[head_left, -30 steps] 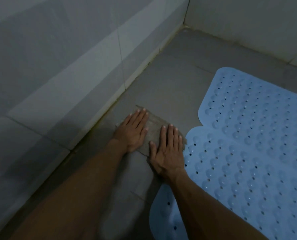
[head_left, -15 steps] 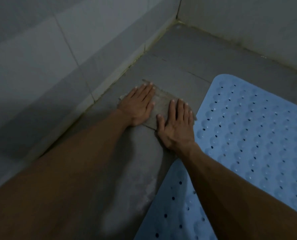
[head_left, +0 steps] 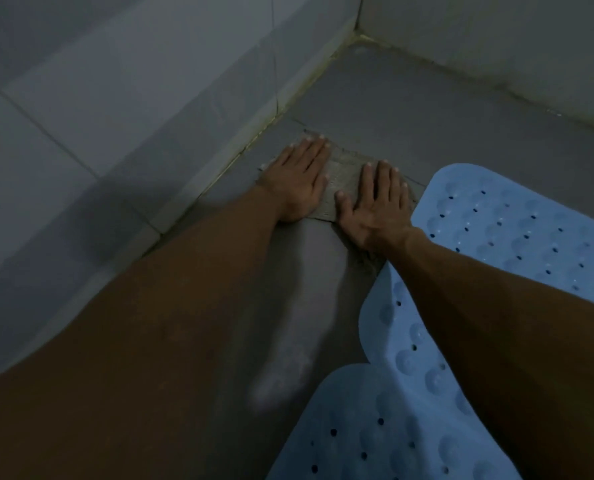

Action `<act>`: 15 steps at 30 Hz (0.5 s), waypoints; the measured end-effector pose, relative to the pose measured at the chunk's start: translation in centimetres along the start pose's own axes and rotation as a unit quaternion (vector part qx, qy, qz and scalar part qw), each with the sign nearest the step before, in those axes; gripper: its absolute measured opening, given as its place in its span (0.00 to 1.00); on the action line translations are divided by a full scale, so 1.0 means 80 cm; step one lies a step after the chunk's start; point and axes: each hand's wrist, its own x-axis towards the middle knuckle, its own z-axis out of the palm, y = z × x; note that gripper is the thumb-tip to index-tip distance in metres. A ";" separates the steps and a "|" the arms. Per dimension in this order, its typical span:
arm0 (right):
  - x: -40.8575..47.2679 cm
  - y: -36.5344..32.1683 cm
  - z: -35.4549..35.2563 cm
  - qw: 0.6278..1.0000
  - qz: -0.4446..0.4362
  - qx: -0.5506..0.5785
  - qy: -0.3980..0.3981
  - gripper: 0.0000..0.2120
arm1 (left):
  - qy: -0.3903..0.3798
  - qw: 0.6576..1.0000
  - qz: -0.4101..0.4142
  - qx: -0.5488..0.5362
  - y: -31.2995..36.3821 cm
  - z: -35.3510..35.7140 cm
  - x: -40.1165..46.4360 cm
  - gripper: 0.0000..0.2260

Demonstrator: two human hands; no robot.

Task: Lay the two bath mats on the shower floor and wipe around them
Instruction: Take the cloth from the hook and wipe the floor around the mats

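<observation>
both flat, open hands, left hand (head_left: pixel 297 180) and right hand (head_left: pixel 375 206), press a grey cloth (head_left: pixel 344 183) on the shower floor (head_left: pixel 409 109), with the blue bath mat (head_left: pixel 517 230) just to the right hand's side.

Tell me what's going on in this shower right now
A person is wiping the shower floor by hand. Both the left hand and the right hand press flat on a grey cloth, in the strip between the tiled wall and the mats. Two blue bath mats already lie on the floor, the far mat and the near mat side by side at the right, beside the cloth.
</observation>
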 end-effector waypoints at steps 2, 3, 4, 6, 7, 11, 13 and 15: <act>0.006 0.000 -0.005 1.000 0.002 -0.002 -0.013 0.37 | 0.018 1.000 0.009 0.019 -0.004 0.000 0.005 0.27; 0.006 -0.001 -0.006 1.000 0.004 -0.002 -0.019 0.37 | 0.028 0.999 0.011 0.027 -0.005 0.000 0.006 0.27; 0.006 -0.002 -0.007 1.000 0.005 -0.002 -0.027 0.37 | 0.036 0.999 0.011 0.030 -0.005 0.000 0.006 0.27; 0.007 -0.004 -0.009 0.999 0.005 -0.002 -0.047 0.37 | 0.032 0.999 0.004 0.020 -0.005 -0.001 0.007 0.27; 0.008 -0.004 -0.012 0.998 0.007 -0.002 -0.057 0.37 | 0.024 1.000 0.002 0.014 -0.004 -0.002 0.008 0.27; 0.012 -0.005 -0.017 0.995 0.011 0.001 -0.095 0.36 | 0.015 1.000 0.000 0.010 -0.003 -0.005 0.010 0.27; 0.014 -0.004 -0.017 0.995 0.009 0.005 -0.102 0.36 | 0.004 1.000 0.001 0.009 -0.004 -0.006 0.010 0.27; 0.014 -0.002 -0.016 0.995 0.002 0.015 -0.095 0.36 | -0.001 1.000 0.003 0.012 -0.002 -0.007 0.010 0.27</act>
